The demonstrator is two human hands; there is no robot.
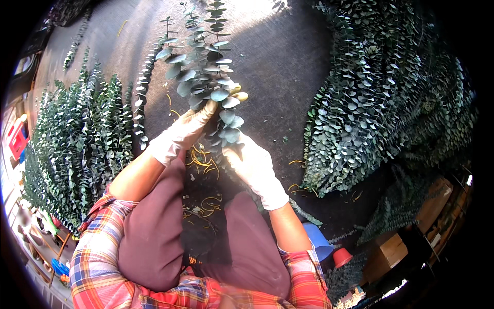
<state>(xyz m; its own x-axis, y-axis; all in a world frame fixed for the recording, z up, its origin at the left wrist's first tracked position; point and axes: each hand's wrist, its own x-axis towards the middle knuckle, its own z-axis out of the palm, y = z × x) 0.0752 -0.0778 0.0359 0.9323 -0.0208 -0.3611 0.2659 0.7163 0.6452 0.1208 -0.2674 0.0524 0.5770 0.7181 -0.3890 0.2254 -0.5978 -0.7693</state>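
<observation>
1. Where the floor meets the picture's rim at about four o'clock, a brown wooden crate [396,250] sits beside more greenery; what lies inside it cannot be told. A small red pot [341,256] and a blue object [317,239] lie near the person's right elbow at five o'clock, and their contents are hidden too.
2. At twelve o'clock from the lap, a bunch of eucalyptus stems [208,72] with round grey-green leaves points away from the person, its lower end held between both gloved hands.
3. Reaching to about eleven o'clock, the left hand [182,131], in a pale glove, has its fingers stretched along the stems and pressed against the leaves.
4. Closing from one o'clock, the right hand [253,165], also gloved, is wrapped around the bunch's lower stems, fingers curled shut upon them.
5. Yellow rubber bands [203,157] lie scattered on the dark mat [278,62] just under the hands.
6. Bundled rows of eucalyptus [77,149] lie at nine o'clock, and a loose heap of eucalyptus [381,103] lies at two o'clock.
</observation>
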